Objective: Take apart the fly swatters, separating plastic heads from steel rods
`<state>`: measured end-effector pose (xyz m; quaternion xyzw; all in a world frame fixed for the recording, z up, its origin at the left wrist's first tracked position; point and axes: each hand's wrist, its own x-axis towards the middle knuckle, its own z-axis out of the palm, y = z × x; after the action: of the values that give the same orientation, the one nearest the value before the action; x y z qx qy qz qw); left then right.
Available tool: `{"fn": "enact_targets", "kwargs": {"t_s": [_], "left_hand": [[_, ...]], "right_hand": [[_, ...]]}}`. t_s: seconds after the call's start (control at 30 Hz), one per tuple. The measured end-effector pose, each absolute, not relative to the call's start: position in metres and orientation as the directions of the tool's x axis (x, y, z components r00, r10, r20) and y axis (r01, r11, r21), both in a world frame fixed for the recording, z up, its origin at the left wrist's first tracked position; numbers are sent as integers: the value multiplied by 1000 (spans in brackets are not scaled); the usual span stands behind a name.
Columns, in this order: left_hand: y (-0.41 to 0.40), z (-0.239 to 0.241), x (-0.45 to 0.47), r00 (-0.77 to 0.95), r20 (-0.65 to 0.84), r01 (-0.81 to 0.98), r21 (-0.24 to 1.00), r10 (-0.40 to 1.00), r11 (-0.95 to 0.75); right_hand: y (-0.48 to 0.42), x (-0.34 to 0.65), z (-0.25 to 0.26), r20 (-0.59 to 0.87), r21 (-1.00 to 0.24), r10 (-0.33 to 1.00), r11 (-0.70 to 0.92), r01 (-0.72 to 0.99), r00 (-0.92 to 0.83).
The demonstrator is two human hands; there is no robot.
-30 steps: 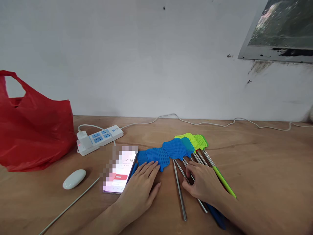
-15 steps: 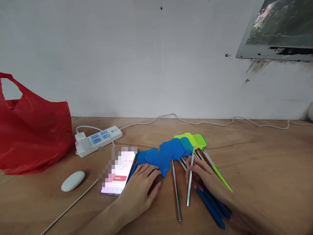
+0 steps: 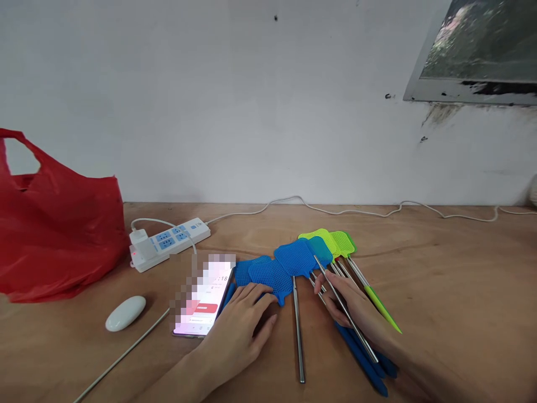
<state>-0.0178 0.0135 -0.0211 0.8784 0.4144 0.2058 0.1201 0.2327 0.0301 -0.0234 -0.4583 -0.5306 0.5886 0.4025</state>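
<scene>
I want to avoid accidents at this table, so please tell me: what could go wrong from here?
The right hand holds a silver rod at a slant; it might slip from the fingers.

The left hand lies close to the phone; a sideways move could push it.

The blue swatter heads overlap, so pulling one may drag its neighbours.

The table (image 3: pixel 457 280) bears swatters (image 3: pixel 296 257) and, apparently, a mouse (image 3: pixel 126 313).
</scene>
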Motion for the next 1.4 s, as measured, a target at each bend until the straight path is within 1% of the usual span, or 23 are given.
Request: {"fn": "enact_targets", "kwargs": {"t_s": [0.37, 0.53, 0.8, 1.07, 1.3, 1.4], "left_hand": [[12, -19, -16, 597, 299, 623, 412, 745, -665], [13, -20, -17, 596, 301, 624, 410, 744, -665], [12, -23, -17, 604, 313, 611, 410, 733, -677], [13, -25, -17, 600, 325, 610, 406, 731, -681], [13, -20, -16, 605, 266, 616, 441, 750, -653], [12, -19, -16, 609, 270, 610, 442, 746, -658]], "right_hand": [[31, 233, -25, -88, -996, 952, -82, 32, -292], [29, 234, -22, -123, -992, 951, -110, 63, -283], [27, 233, -16, -154, -988, 960, -144, 59, -234], [29, 233, -16, -154, -988, 954, -143, 59, -257], [30, 232, -15, -135, -991, 958, -129, 39, -254], [30, 231, -14, -142, -990, 956, -136, 42, -258]]}}
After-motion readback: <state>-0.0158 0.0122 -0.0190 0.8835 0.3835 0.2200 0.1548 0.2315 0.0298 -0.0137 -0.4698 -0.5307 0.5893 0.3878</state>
